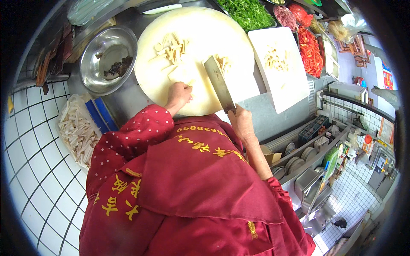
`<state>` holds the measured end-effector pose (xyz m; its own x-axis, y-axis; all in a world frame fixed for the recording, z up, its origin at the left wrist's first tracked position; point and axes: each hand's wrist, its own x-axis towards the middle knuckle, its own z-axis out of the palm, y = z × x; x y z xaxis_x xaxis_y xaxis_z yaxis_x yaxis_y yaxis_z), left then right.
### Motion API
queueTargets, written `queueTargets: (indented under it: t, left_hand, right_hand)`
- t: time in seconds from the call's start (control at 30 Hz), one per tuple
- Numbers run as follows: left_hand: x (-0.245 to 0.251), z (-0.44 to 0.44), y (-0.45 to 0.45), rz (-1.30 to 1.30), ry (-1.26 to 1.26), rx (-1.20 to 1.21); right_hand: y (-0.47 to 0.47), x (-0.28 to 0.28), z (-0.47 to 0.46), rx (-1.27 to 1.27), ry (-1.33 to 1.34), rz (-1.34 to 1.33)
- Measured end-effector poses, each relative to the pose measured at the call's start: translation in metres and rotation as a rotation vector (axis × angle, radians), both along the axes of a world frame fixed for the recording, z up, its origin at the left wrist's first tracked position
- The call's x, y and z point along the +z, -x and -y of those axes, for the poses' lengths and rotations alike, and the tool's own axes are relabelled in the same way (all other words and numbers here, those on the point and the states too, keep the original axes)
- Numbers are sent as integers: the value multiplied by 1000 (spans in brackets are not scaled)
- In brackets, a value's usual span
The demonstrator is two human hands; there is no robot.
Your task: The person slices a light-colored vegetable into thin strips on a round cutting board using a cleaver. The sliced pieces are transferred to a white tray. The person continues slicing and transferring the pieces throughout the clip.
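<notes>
A large round chopping block lies before me. My right hand is closed around the handle of a cleaver, whose broad blade rests over the block beside a small heap of pale cut strips. At the block's near edge my left hand has its fingers curled, close to a pale piece; whether it holds anything is hidden. A larger pile of pale sticks lies farther back on the block.
Left of the block stands a steel bowl with dark bits; below it hangs a bag of pale strips. To the right are a white board with cut strips, chopped greens and shredded red vegetable. A white-handled knife lies behind.
</notes>
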<state>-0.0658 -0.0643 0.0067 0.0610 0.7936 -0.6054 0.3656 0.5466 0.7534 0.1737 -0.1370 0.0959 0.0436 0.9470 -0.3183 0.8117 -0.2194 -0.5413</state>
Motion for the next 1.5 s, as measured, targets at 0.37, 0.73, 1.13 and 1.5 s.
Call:
queueTargets:
  t: [0.37,0.73,1.13,1.5]
  left_hand:
    - [8,-9,-20,174,157,-104]
    - [10,-4,3,88,180,-35]
    - [5,-20,-15,-92,163,-100]
    - [6,-15,-9,-64,139,-120]
  right_hand:
    - [13,5,6,65,44,-51]
    - [6,19,5,44,54,-64]
    - [27,12,2,132,111,87]
    - [28,-23,-8,0,41,-112]
